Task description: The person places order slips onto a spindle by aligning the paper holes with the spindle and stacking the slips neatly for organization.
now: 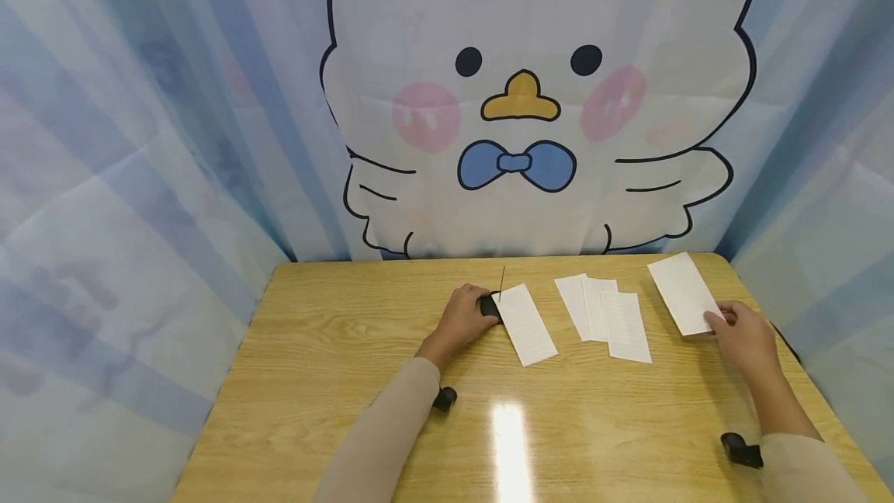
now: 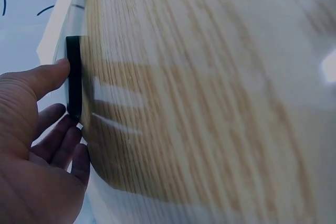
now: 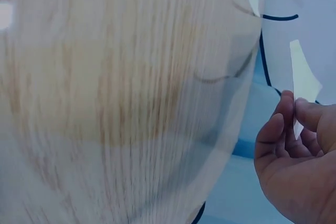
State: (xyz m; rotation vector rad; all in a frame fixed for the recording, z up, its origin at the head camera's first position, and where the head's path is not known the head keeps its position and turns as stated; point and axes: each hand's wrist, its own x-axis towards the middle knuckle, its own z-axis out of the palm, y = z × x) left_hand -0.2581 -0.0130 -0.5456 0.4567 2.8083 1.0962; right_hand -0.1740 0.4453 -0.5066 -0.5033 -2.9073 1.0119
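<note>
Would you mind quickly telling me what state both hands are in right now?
Left hand: closed, gripping the black base between thumb and fingers.
Right hand: closed, pinching a white paper slip near one corner.

No words, numbers or brands can be read; any marks on the three overlapping white cards (image 1: 616,324), toward the far right of the bench (image 1: 335,379), are too faint to decipher.
</note>
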